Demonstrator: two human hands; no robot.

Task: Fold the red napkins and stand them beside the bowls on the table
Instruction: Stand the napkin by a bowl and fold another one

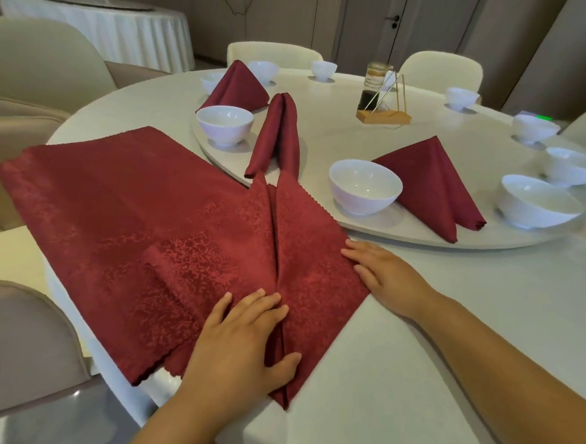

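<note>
At the left edge of the worktop (429, 333) a spread napkin (88, 200) lies flat, not yet folded. Over its right part, by the near edge, sits the napkin being folded (307, 248), its two flaps meeting at a centre seam. The left hand (243, 331) lies flat on it, fingers straight and gripping nothing, pressing just left of the seam. The right hand (387, 274), likewise flat and empty, touches the cloth's right edge. To do this fold well, I judge both palms should hold the flaps tight to the seam, then slide outward to sharpen the creases, so the napkin can stand later. Beyond, on the raised turntable (348, 143), a finished napkin (433, 182) stands touching a bowl (365, 186). Farther right, the condiment jar (380, 70) carries a label too blurred to read, and no other writing shows.
</note>
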